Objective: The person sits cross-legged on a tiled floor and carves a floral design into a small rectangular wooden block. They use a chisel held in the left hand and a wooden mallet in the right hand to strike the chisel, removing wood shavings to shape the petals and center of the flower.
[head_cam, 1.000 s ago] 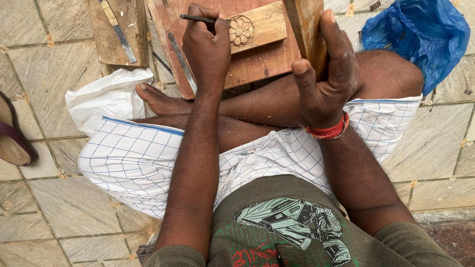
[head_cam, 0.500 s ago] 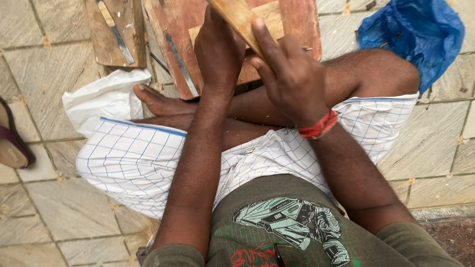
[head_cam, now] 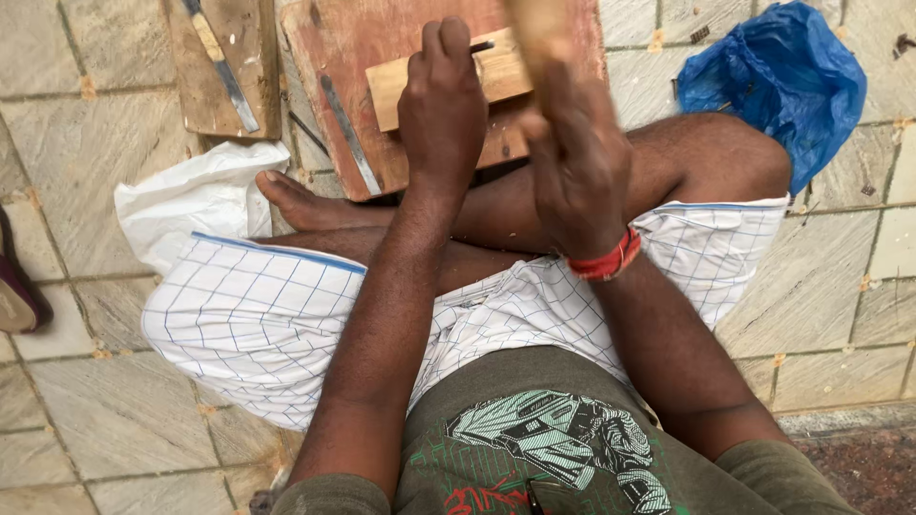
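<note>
The left hand (head_cam: 442,100) has its fingers curled tight around a thin dark chisel (head_cam: 480,46), whose end pokes out just beyond the knuckles and rests on a pale wooden block (head_cam: 496,74). That block lies directly under these fingers, on a reddish wooden board (head_cam: 343,48) propped on the floor against the crossed legs. The right hand (head_cam: 577,157) sits just to the right of the left one, fingers wrapped closed around a light wooden mallet (head_cam: 539,24) (its head is blurred and partly cut off at the top edge). A red band (head_cam: 603,262) circles the right wrist. Left of the left-hand fingers, a flat metal tool (head_cam: 351,133) lies on the board, and farther left a second plank (head_cam: 221,67) carries another tool. A blue plastic bag (head_cam: 778,81) sits well to the right of the right-hand fingers.
</note>
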